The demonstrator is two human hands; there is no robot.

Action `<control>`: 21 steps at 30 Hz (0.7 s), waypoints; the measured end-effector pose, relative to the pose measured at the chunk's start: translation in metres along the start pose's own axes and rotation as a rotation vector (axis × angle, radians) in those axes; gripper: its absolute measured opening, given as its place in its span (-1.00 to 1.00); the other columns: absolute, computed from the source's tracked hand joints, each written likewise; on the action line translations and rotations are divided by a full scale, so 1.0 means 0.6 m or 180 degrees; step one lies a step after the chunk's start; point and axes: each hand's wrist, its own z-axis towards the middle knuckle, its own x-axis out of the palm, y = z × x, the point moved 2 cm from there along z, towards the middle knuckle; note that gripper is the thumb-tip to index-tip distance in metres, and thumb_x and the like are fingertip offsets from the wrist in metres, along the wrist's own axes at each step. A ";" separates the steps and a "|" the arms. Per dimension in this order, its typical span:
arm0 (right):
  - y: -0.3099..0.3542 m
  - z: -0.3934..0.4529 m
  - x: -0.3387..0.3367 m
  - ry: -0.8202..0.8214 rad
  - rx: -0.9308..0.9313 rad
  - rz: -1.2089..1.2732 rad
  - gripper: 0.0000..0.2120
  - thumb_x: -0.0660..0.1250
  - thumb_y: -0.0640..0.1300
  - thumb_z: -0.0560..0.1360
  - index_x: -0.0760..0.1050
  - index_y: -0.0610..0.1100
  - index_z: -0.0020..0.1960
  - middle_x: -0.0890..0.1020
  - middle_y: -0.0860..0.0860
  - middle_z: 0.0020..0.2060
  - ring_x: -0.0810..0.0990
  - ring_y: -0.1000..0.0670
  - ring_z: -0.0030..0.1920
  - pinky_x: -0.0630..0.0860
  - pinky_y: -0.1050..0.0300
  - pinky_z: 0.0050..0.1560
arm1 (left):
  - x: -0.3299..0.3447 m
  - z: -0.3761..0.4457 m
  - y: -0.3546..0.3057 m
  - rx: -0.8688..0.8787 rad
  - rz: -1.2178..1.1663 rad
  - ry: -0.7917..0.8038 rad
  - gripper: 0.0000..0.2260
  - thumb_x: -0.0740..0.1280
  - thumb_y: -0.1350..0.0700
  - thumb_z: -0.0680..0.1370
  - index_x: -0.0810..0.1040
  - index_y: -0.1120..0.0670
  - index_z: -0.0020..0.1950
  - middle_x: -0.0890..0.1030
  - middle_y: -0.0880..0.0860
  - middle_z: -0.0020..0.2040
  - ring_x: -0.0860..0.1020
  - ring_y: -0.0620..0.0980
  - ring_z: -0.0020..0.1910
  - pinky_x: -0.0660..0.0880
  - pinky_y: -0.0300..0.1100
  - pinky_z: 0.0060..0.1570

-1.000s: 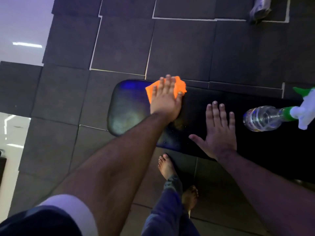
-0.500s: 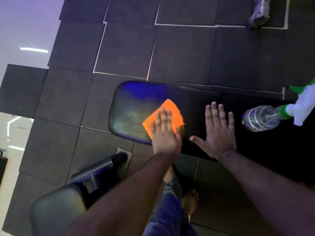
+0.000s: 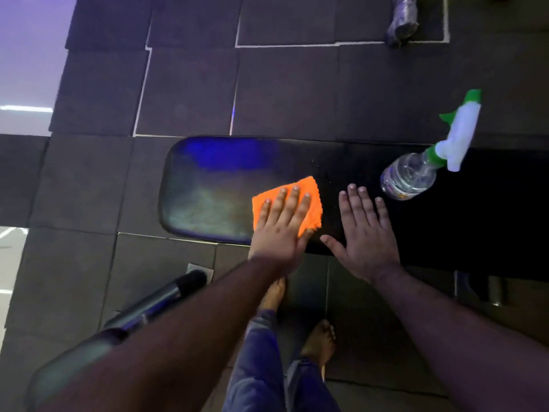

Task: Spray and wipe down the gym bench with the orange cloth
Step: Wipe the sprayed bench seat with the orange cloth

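orange cloth slid nearer, under left hand

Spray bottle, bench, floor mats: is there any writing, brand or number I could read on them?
None is readable.
spray bottle: a band near its base, too blurred to read.
gym bench: no markings visible.
orange cloth: plain.
floor mats: only seams.

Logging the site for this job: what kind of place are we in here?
Most likely a gym floor. A padded black bench stands on dark rubber floor tiles, with another padded seat and metal frame at lower left. The left hand presses an orange cloth on the bench.
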 end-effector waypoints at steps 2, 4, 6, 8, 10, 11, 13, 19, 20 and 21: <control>-0.007 -0.009 0.002 -0.0006 0.0017 0.0022 -0.07 0.00 0.41 0.62 -0.02 -0.23 0.72 0.03 -0.19 0.72 -0.02 -0.16 0.73 -0.06 -0.24 0.69 | -0.017 0.005 0.042 0.0805 0.0249 0.0184 -0.34 -0.01 -0.24 0.70 0.00 -0.06 0.78 -0.09 -0.02 0.76 -0.07 0.07 0.77 -0.05 0.19 0.72; -0.013 -0.037 0.009 -0.0044 0.0099 -0.0022 -0.06 0.01 0.42 0.61 -0.04 -0.23 0.72 0.00 -0.19 0.72 -0.04 -0.17 0.73 -0.13 -0.26 0.69 | -0.048 0.042 0.076 0.0538 0.0410 0.0129 -0.35 -0.03 -0.25 0.70 0.02 -0.08 0.78 -0.01 -0.01 0.78 0.02 0.09 0.77 -0.01 0.23 0.70; -0.009 -0.068 0.018 -0.0101 0.0328 -0.0060 -0.03 0.00 0.44 0.60 -0.05 -0.24 0.72 -0.04 -0.20 0.73 -0.08 -0.19 0.73 -0.19 -0.31 0.67 | -0.081 0.118 0.082 -0.0510 0.0136 -0.0118 -0.37 -0.05 -0.24 0.74 -0.01 -0.07 0.79 -0.01 0.02 0.80 -0.02 0.12 0.77 -0.07 0.21 0.70; -0.006 -0.086 0.022 -0.0029 0.0750 -0.0052 0.00 -0.01 0.47 0.58 -0.07 -0.25 0.72 -0.08 -0.20 0.72 -0.12 -0.20 0.72 -0.22 -0.34 0.66 | -0.100 0.203 0.049 -0.1059 -0.0217 -0.0235 -0.39 -0.03 -0.22 0.77 -0.03 -0.05 0.80 -0.05 0.04 0.81 -0.09 0.14 0.78 -0.13 0.20 0.70; -0.005 -0.095 0.024 0.0077 0.1215 0.0008 0.02 -0.02 0.48 0.57 -0.10 -0.25 0.72 -0.10 -0.20 0.72 -0.15 -0.21 0.72 -0.24 -0.36 0.65 | -0.096 0.244 -0.007 -0.0853 -0.0172 -0.0140 -0.39 -0.01 -0.20 0.78 -0.03 -0.04 0.80 -0.07 0.04 0.81 -0.13 0.15 0.77 -0.16 0.20 0.71; -0.006 -0.096 0.023 0.0096 0.1382 0.0058 0.02 -0.02 0.47 0.57 -0.11 -0.25 0.72 -0.09 -0.20 0.73 -0.14 -0.21 0.72 -0.22 -0.37 0.65 | -0.089 0.244 -0.034 -0.0477 -0.0086 -0.0034 -0.39 -0.01 -0.19 0.78 -0.03 -0.03 0.80 -0.06 0.04 0.80 -0.13 0.15 0.78 -0.16 0.19 0.71; -0.006 -0.093 0.018 0.0120 0.1543 0.0202 0.00 -0.02 0.45 0.57 -0.10 -0.25 0.72 -0.06 -0.20 0.73 -0.12 -0.20 0.72 -0.16 -0.38 0.66 | -0.064 0.203 -0.059 0.0654 0.0287 0.0243 -0.38 -0.04 -0.21 0.76 -0.01 -0.02 0.79 -0.02 0.04 0.80 -0.09 0.13 0.78 -0.10 0.21 0.71; -0.015 -0.091 -0.002 0.0164 0.1652 0.0365 -0.01 -0.01 0.42 0.58 -0.09 -0.28 0.71 -0.06 -0.24 0.72 -0.13 -0.23 0.72 -0.18 -0.33 0.67 | -0.081 0.155 0.050 0.1627 0.0706 0.0521 -0.38 -0.11 -0.27 0.73 -0.07 -0.10 0.77 -0.03 -0.09 0.77 -0.06 0.06 0.77 -0.17 0.10 0.70; -0.019 -0.092 -0.004 0.0212 0.1687 0.0401 -0.02 -0.03 0.42 0.59 -0.09 -0.29 0.71 -0.08 -0.25 0.71 -0.13 -0.24 0.72 -0.17 -0.34 0.67 | -0.085 0.178 0.030 0.1169 0.0582 0.0406 -0.37 -0.11 -0.27 0.73 -0.06 -0.11 0.78 -0.02 -0.08 0.78 -0.06 0.07 0.78 -0.17 0.13 0.71; -0.023 -0.093 -0.004 0.0263 0.1690 0.0456 -0.03 -0.05 0.41 0.59 -0.09 -0.29 0.71 -0.09 -0.25 0.71 -0.14 -0.24 0.72 -0.16 -0.34 0.67 | -0.084 0.202 -0.002 0.0690 0.0419 0.0278 -0.37 -0.09 -0.26 0.73 -0.06 -0.09 0.79 -0.03 -0.08 0.79 -0.08 0.08 0.78 -0.17 0.15 0.71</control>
